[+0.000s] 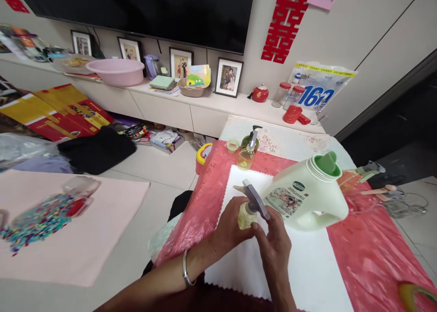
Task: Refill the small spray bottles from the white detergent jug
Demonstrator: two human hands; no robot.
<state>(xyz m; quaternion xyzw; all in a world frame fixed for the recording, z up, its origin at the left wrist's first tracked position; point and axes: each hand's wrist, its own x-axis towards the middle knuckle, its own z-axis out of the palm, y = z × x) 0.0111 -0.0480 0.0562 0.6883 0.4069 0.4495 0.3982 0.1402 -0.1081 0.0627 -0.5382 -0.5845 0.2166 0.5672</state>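
Observation:
A small spray bottle [246,218] with a grey trigger head and yellowish contents is held upright over a white scallop-edged cloth [246,266]. My left hand [229,225] wraps around its body from the left and hides part of it. On the other side, my right hand [276,244] is closed at the bottle, its thumb and fingers touching the lower end of the grey trigger head. Just right of my hands stands a large pale green jug [303,193], its wide mouth holding a green spout. Beyond them is another spray bottle [246,157] with yellowish liquid.
A dark green pump bottle [251,142] and a small cup [232,145] stand at the table's far side. Clear glassware [406,205] lies at the right, a tape roll [418,298] at the near corner. Left, a pink-covered surface [112,221] carries colourful small pieces.

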